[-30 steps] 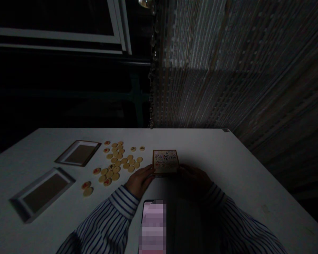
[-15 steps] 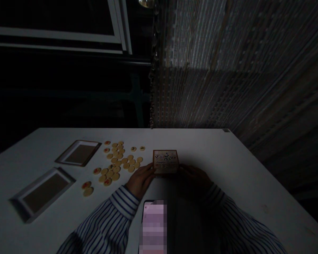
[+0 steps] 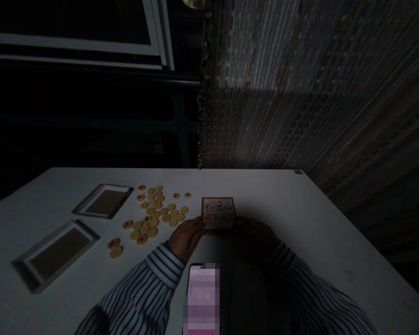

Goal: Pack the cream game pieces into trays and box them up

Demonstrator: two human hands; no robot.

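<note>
A small printed Chinese chess box with dark characters on its face is on the table in front of me. At its left side my left hand grips the edge with bent fingers. On the opposite side my right hand holds the right edge, mostly in deep shadow. To the left of the box lie many round wooden chess pieces, some showing red or black characters and others plain. The box's underside is hidden.
Two open shallow box halves, an upper one and a lower one, lie at the left of the white table. A lit phone rests between my forearms. A bead-string curtain hangs behind the table.
Almost nothing differs. Both hands stay on the box, whose printed face looks slightly more turned toward me.
</note>
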